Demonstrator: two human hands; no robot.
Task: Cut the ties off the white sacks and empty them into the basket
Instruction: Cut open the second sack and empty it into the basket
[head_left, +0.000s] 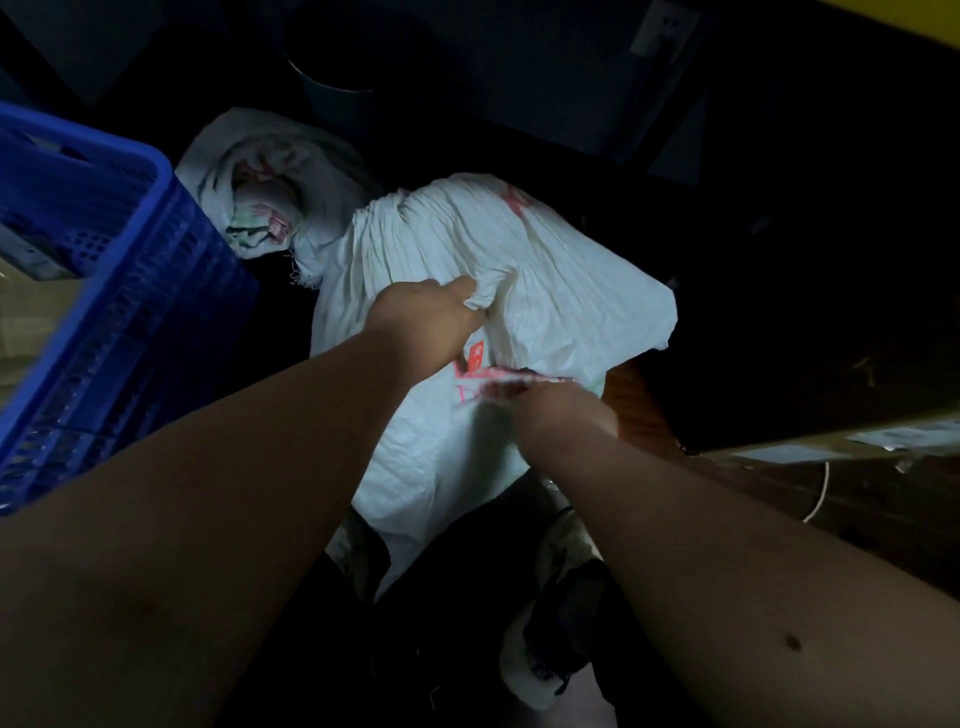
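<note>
While the left hand pinches a bunched fold high on the near white sack, the right hand grips its printed side lower down, blurred; finger detail unclear. Risk, as I judge it: the crumpled weave slips from the pinch, or the sack opens short of the blue basket and spills on the dark floor. The basket's rim stands just left of the sack; a second sack lies behind it. A dark box crowds the right. Little free room.
</note>
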